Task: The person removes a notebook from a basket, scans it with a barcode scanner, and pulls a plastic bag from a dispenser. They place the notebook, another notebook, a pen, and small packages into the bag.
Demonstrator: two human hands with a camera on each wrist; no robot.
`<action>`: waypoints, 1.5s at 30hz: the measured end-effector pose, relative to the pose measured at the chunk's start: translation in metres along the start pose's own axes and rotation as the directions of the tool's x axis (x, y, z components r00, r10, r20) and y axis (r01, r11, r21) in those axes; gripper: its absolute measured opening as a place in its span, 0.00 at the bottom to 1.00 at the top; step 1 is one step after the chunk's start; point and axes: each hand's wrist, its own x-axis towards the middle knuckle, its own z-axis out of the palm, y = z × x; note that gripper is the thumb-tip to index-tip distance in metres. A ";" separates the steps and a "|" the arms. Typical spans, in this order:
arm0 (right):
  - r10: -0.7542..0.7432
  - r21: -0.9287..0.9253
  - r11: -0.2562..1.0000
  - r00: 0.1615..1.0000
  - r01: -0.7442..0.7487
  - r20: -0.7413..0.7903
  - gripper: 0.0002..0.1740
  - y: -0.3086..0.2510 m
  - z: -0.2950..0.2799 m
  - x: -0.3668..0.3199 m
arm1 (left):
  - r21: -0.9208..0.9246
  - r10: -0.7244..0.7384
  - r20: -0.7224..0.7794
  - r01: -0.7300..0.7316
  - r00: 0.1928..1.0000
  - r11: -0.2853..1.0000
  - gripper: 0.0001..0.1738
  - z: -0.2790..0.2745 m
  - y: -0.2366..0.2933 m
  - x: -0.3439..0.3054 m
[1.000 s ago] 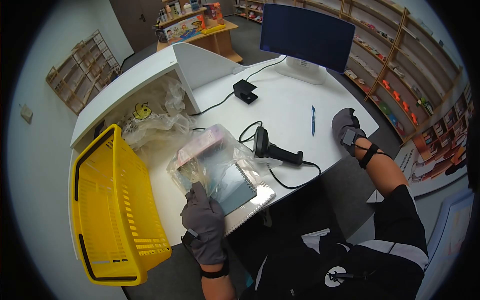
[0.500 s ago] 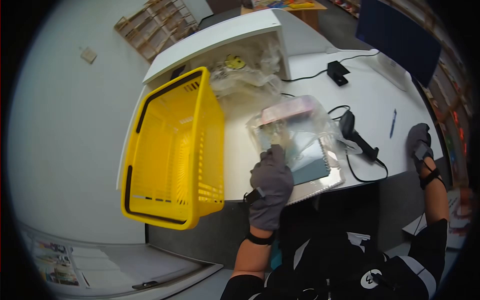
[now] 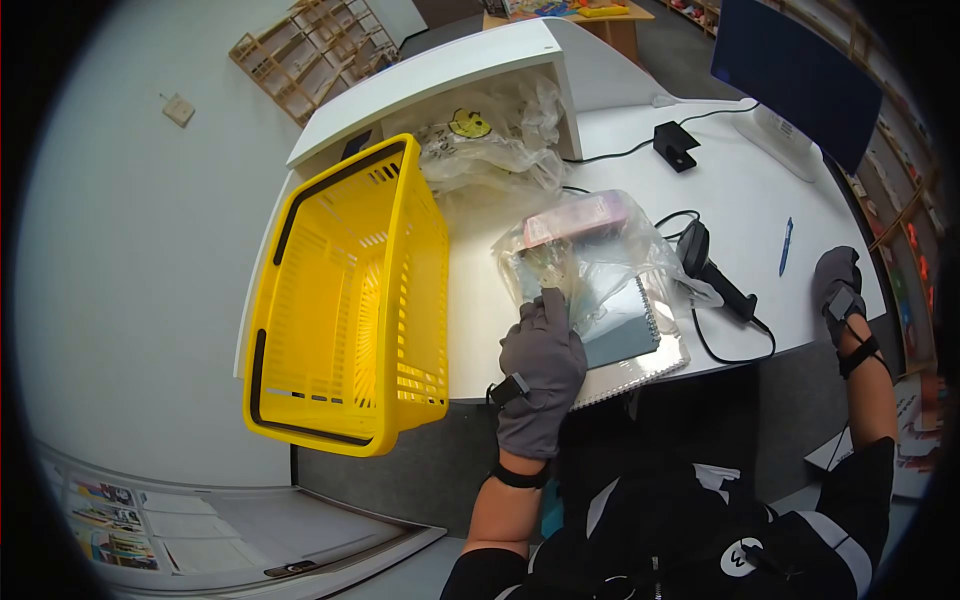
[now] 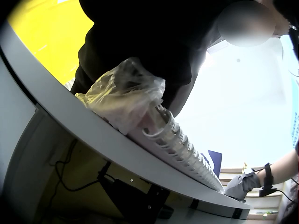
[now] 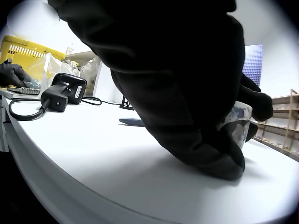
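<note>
My left hand, in a grey glove, lies on the near end of a clear plastic bag and grips its bunched plastic. The bag holds a pink box and rests on spiral notebooks at the counter's front edge. My right hand sits on the white counter at the far right. Its fingers curl round a small white and blue patterned thing.
A yellow shopping basket lies tipped on the counter's left end, overhanging the edge. A black barcode scanner with its cable lies right of the bag, a blue pen beyond it. Crumpled plastic bags and a monitor stand at the back.
The head view has swung left toward the basket. Both hands keep their places, the left on the bag and the right on the counter.
</note>
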 end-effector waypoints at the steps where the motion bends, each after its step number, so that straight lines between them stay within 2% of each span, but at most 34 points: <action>1: 0.006 -0.010 1.000 1.000 -0.006 -0.015 0.16 0.001 -0.001 -0.001 | -0.001 0.001 0.000 -0.001 1.000 1.000 0.30 0.000 0.000 0.000; 4: -0.009 -0.012 1.000 1.000 0.008 -0.020 0.16 0.004 -0.004 -0.005 | 0.004 0.021 -0.034 -0.021 0.999 1.000 0.30 0.001 0.000 -0.001; 10: 0.006 -0.004 1.000 1.000 -0.006 -0.001 0.16 0.005 -0.012 -0.008 | 0.004 0.003 0.003 -0.003 1.000 1.000 0.27 -0.002 0.001 0.002; 13: -0.003 -0.088 0.996 0.991 -0.009 -0.135 0.14 0.010 -0.018 -0.019 | 0.009 -0.028 0.040 0.027 0.999 1.000 0.25 -0.006 0.003 0.001; 14: -0.003 -0.091 0.996 0.992 -0.009 -0.130 0.14 0.010 -0.022 -0.019 | 0.017 -0.010 0.007 0.010 1.000 1.000 0.25 -0.006 0.001 -0.001; 17: 0.064 0.222 0.973 0.998 -0.069 0.028 0.10 0.023 -0.029 -0.012 | -0.011 0.046 -0.050 -0.047 0.998 0.999 0.24 0.000 0.004 0.000; 18: 0.067 0.209 0.975 0.997 -0.076 0.048 0.10 0.032 -0.029 -0.014 | -0.010 0.027 -0.031 -0.028 0.999 1.000 0.23 -0.001 0.004 0.000; 21: 0.131 0.412 0.900 0.989 -0.145 0.062 0.09 0.045 -0.052 -0.020 | 0.003 -0.014 0.011 0.014 1.000 1.000 0.23 -0.002 0.004 -0.001; 22: 0.130 0.410 0.900 0.989 -0.146 0.067 0.09 0.049 -0.066 -0.028 | 0.000 -0.003 0.002 0.003 1.000 1.000 0.23 -0.003 0.004 0.000; 25: 0.239 0.679 0.734 0.940 -0.012 -0.242 0.07 0.087 -0.125 -0.073 | 0.002 0.016 -0.019 -0.016 1.000 1.000 0.22 -0.004 0.004 0.001; 26: 0.236 0.679 0.734 0.941 -0.010 -0.242 0.07 0.104 -0.159 -0.094 | 0.013 0.015 -0.023 -0.015 1.000 1.000 0.21 -0.002 0.003 0.001; 28: 0.261 0.792 0.546 0.843 0.273 -0.471 0.10 0.133 -0.235 -0.137 | 0.035 0.016 -0.030 -0.015 0.999 0.999 0.21 0.001 0.002 0.000; 30: 0.238 0.815 0.407 0.813 0.413 -0.531 0.14 0.137 -0.281 -0.159 | 0.018 0.005 -0.011 -0.005 1.000 1.000 0.20 -0.002 0.003 0.001; 31: 0.180 0.791 0.305 0.783 0.531 -0.595 0.14 0.139 -0.302 -0.169 | 0.000 -0.007 0.002 0.007 1.000 1.000 0.20 -0.003 0.004 0.002; 32: 0.132 0.749 0.193 0.740 0.634 -0.660 0.13 0.139 -0.320 -0.178 | -0.019 -0.019 0.012 0.020 1.000 1.000 0.20 -0.004 0.005 0.002; 34: 0.018 0.636 0.086 0.637 0.766 -0.770 0.13 0.131 -0.352 -0.190 | -0.017 -0.024 0.023 0.024 0.999 1.000 0.20 -0.005 0.007 0.003; 35: 0.020 0.635 0.084 0.636 0.768 -0.771 0.13 0.126 -0.367 -0.195 | -0.016 -0.032 0.031 0.033 0.999 0.999 0.20 -0.006 0.008 0.003; 37: -0.215 0.577 0.034 0.570 0.816 -0.793 0.14 0.112 -0.393 -0.205 | -0.012 -0.038 0.032 0.039 0.999 0.999 0.20 -0.007 0.009 0.002; 38: -0.210 0.573 0.034 0.567 0.819 -0.797 0.14 0.102 -0.401 -0.208 | -0.023 -0.043 0.038 0.043 0.998 0.999 0.20 -0.008 0.009 0.002; 40: -0.409 0.526 0.171 0.546 0.833 -0.731 0.16 0.078 -0.417 -0.209 | -0.041 -0.057 0.044 0.059 0.997 0.997 0.19 -0.010 0.008 0.002; 41: -0.407 0.517 0.167 0.536 0.840 -0.739 0.16 0.065 -0.425 -0.205 | -0.032 -0.065 0.038 0.066 0.997 0.997 0.19 -0.011 0.007 0.002; 44: -0.060 0.557 0.207 0.578 0.804 -0.814 0.16 0.018 -0.443 -0.192 | -0.047 -0.037 0.065 0.040 0.997 0.998 0.28 -0.008 0.001 0.001; 45: -0.059 0.553 0.209 0.575 0.806 -0.816 0.16 0.003 -0.447 -0.185 | -0.046 -0.038 0.061 0.041 0.997 0.998 0.28 -0.008 0.000 0.001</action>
